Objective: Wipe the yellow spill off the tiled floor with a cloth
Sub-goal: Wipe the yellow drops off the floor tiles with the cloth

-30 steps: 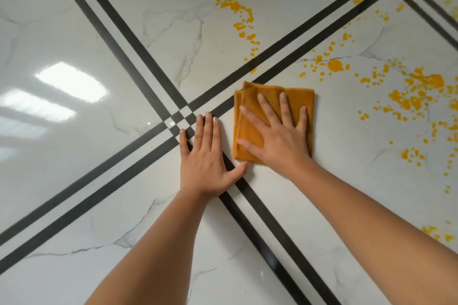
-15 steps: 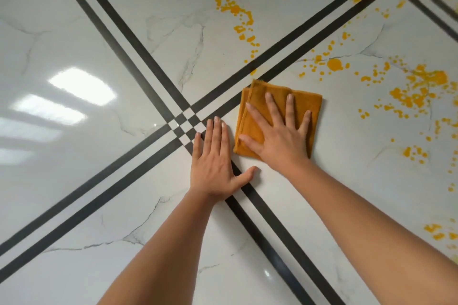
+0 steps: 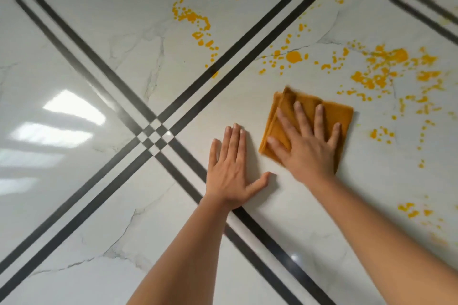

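- Yellow spill (image 3: 381, 67) marks much of the tiled floor (image 3: 74, 57). There is a dense patch far to the right of the checkered crossing (image 3: 153, 136) of black lines, a curved trail of drops above and right of it, and a few spots lower right.
- The tile just right of the crossing, where both hands rest, shows no yellow. At most a small part looks wiped, so I judge most of the job is left.
- The orange-brown cloth (image 3: 344, 114), folded into a rough square, lies flat on the floor to the right of the crossing. Its far edges are near the closest drops, and I cannot see it touching any.
- The right hand (image 3: 307, 151) presses down on the cloth with fingers straight and spread and the palm at the near edge. It clasps nothing and only pins the cloth flat, with the arm reaching in from the lower right.
- The left hand (image 3: 230, 173) lies flat on bare tile between the crossing and the cloth, fingers together and thumb pointing toward the cloth. It holds nothing and probably props the person's weight.
- The cloth's edges are blurred, so its folds are hard to read.
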